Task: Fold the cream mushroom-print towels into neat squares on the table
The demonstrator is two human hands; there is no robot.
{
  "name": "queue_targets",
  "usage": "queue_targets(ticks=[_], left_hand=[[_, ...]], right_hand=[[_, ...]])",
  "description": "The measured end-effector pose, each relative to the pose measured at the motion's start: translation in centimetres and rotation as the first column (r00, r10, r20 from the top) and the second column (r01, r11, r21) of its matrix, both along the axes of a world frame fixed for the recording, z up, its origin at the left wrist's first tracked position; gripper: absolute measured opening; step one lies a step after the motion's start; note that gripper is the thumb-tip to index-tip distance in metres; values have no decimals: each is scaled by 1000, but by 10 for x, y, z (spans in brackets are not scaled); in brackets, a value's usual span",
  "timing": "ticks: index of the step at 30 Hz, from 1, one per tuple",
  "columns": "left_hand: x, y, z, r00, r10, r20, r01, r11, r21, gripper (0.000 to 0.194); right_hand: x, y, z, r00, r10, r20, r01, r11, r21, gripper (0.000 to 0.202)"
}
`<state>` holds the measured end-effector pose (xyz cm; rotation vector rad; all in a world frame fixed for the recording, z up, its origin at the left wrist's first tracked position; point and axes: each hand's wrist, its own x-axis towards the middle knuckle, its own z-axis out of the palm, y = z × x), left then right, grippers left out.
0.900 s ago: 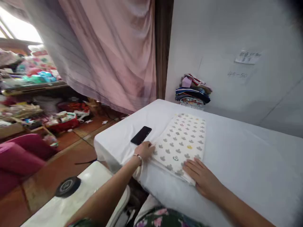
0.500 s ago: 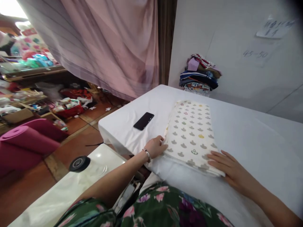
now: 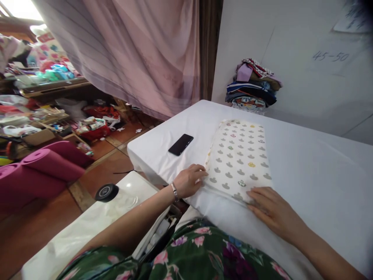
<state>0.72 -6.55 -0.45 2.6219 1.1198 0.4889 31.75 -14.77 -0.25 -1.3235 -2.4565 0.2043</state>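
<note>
At the patterned cloth (image 3: pixel 236 155), left hand (image 3: pixel 189 181) and right hand (image 3: pixel 275 210) touch corners, half-curled.

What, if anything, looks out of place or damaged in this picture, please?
Small white scraps lie on the tiled floor near the red basket, like dropped litter. The white sheet has creases near the phone. I see no spill or damage on the patterned cloth.

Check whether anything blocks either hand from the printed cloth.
Nothing visible does: the left hand touches the folded printed cloth at its near left corner, the right hand at its near right. The black smartphone lies apart.
</note>
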Motion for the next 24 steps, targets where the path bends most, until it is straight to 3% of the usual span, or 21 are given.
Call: queue_targets(ticks=[5,10,15,19,24], left_hand=[[3,9,0,979,-97,-178,111,992,68,37],[3,18,4,948,-164,-272,212,965,157,25],[2,25,9,936,-228,-269,291,931,221,14],[-7,19,9,927,-286,-243,339,915,220,12],[-12,2,-3,942,-232,-245,276,946,168,16]], right_hand=[[-5,5,-12,990,6,138,-7,1000,3,27],[3,2,-17,986,1,165,-10,998,57,26],[8,0,-25,984,24,176,-43,993,108,33],[9,-4,-31,974,74,212,-114,976,184,48],[15,-9,-37,963,54,264,-120,963,241,54]])
